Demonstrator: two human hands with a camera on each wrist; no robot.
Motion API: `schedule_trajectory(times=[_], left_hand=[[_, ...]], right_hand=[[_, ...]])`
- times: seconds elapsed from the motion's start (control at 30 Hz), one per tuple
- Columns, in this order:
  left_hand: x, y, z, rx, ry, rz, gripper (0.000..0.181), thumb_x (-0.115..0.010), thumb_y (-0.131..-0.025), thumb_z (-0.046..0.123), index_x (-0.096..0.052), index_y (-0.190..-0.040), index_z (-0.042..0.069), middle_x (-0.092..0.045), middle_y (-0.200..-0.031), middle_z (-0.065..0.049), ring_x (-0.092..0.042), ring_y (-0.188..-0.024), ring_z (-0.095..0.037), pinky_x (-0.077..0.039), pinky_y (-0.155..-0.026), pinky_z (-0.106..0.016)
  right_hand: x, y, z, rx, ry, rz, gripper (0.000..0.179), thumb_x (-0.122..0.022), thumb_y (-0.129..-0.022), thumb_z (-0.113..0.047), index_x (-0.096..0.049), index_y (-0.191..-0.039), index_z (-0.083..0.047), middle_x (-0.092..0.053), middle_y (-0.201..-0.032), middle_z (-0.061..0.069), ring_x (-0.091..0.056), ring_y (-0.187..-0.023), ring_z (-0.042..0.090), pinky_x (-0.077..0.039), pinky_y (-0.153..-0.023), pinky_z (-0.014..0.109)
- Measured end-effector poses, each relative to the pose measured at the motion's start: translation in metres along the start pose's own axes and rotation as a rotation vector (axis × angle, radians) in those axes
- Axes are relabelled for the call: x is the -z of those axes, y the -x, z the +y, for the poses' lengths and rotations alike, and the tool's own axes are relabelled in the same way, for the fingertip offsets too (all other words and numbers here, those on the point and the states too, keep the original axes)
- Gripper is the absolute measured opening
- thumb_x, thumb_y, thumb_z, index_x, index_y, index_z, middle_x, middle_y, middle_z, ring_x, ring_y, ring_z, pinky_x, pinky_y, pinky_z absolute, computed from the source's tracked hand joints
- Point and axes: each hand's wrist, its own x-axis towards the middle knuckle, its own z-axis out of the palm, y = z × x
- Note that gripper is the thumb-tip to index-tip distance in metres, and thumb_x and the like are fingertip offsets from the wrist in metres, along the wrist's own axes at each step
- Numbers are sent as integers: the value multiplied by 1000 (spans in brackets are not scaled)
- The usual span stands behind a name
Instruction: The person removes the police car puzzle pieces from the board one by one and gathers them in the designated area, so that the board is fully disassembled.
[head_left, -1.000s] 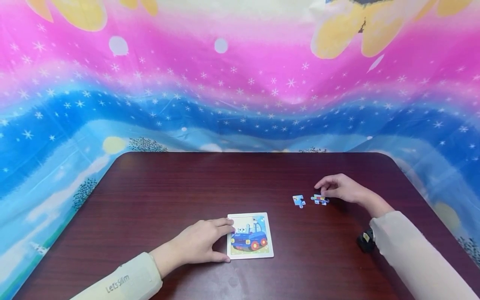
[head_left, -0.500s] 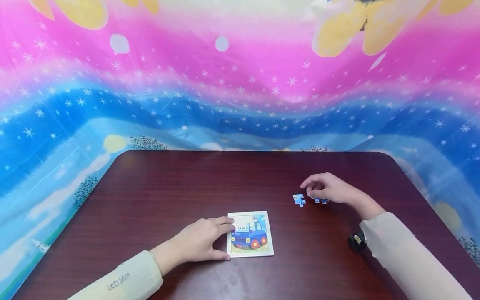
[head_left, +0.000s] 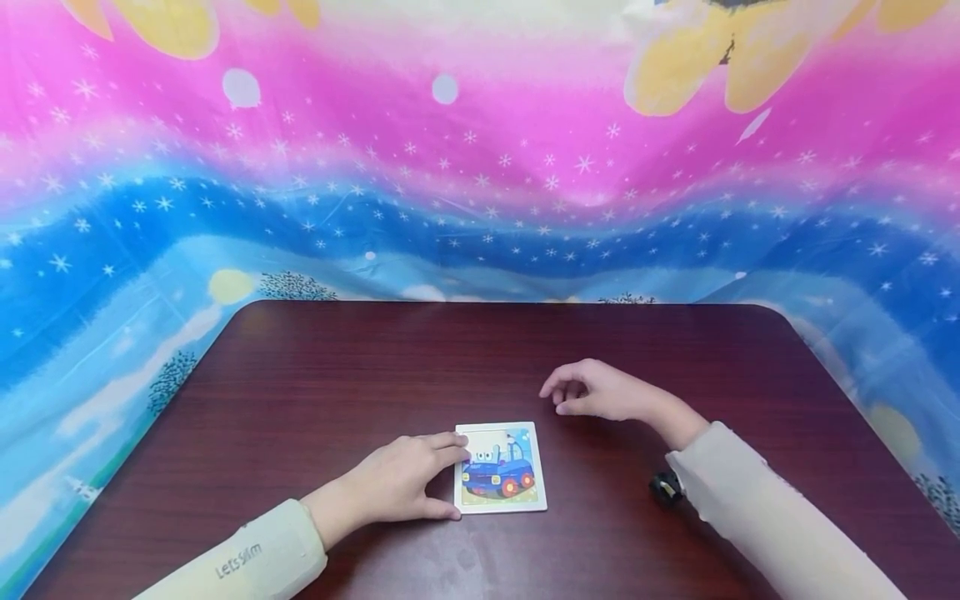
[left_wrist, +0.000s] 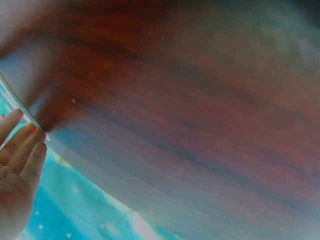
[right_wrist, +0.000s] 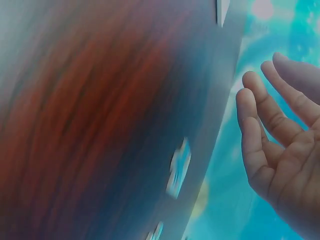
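A square jigsaw puzzle [head_left: 501, 487] with a white frame and a picture of a blue car lies on the table. Its upper left part shows pale bare backing. My left hand [head_left: 393, 479] rests at its left edge, fingertips on the frame and thumb at the lower left corner; straight fingers [left_wrist: 31, 162] meet the board's edge in the left wrist view. My right hand [head_left: 611, 392] hovers up and right of the puzzle, fingers loosely bent, nothing visible between them. In the right wrist view a loose puzzle piece [right_wrist: 179, 170] and another piece [right_wrist: 156, 232] lie on the table; the head view hides both.
The dark red-brown table [head_left: 360, 358] has rounded far corners. A pink and blue patterned cloth [head_left: 480, 192] hangs behind it and along its sides. A small black device [head_left: 665, 489] sits under the right sleeve.
My right hand has moved left from the loose pieces towards the puzzle and now covers them in the head view. The left hand and the puzzle have stayed put.
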Motion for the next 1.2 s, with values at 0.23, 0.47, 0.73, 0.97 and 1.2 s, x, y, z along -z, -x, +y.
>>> schedule_trajectory(times=[0.23,0.47,0.73,0.97,1.2], left_hand=[[0,-1,-2,3,-1,0,68,-73,-81,58,-64,-131,13,-61,-140,-2,-64,-121,-20,-56,-95,-37],[-1,-1,-2,0,-9,-1,68,-72,-81,59,-64,-131,14,-61,-139,-1,-64,-120,-19,-57,-92,-36],[-2,0,-3,-19,-65,27,68,-71,-80,63,-65,-129,16,-63,-136,1,-64,-120,-17,-58,-89,-35],[-2,0,-2,-54,-128,42,69,-69,-81,65,-65,-128,15,-64,-135,0,-64,-120,-16,-57,-91,-33],[1,1,0,-86,-159,38,68,-66,-85,63,-64,-131,13,-63,-137,-4,-62,-124,-17,-56,-94,-34]], right_hand=[[-22,-16,-18,27,39,-78,22,-71,-89,-5,-72,-111,-9,-66,-94,2,-59,-78,9,-53,-71,24],[-38,-22,-24,42,63,-115,22,-71,-89,-5,-72,-110,-11,-65,-102,3,-56,-78,7,-52,-73,21],[-44,-24,-25,36,108,-148,22,-71,-89,-5,-74,-108,-15,-60,-99,0,-51,-74,8,-49,-68,21],[-47,-26,-25,45,96,-174,22,-72,-88,-4,-75,-105,-18,-58,-102,0,-50,-75,8,-49,-70,21],[-47,-26,-27,18,96,-176,22,-73,-87,-4,-75,-102,-21,-56,-101,-1,-52,-80,14,-49,-72,21]])
